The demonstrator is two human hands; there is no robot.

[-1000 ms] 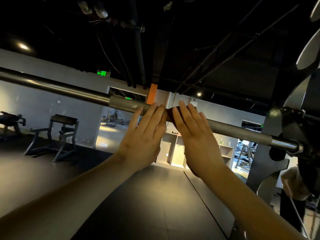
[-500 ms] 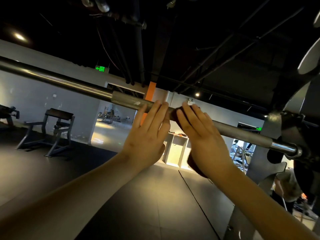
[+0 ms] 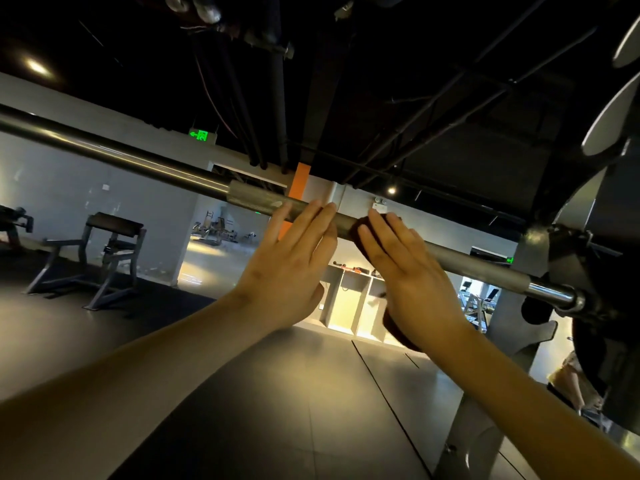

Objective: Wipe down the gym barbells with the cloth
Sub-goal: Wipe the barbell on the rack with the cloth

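the barbell [image 3: 138, 161] slants across the view, its right end at a dark plate [image 3: 613, 355]. a dark cloth [image 3: 362, 227] lies on the bar under the right hand [image 3: 412, 278], whose fingers are straight and together. just beside it, the left hand [image 3: 291, 271] touches the bar, fingers straight and slightly spread.

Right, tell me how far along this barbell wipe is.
Done: no wiped patch can be told apart. In hand: the right hand presses the dark cloth on the barbell at its knurling, with the left hand flat beside it. Left: likely the run to the collar and the smooth shaft.
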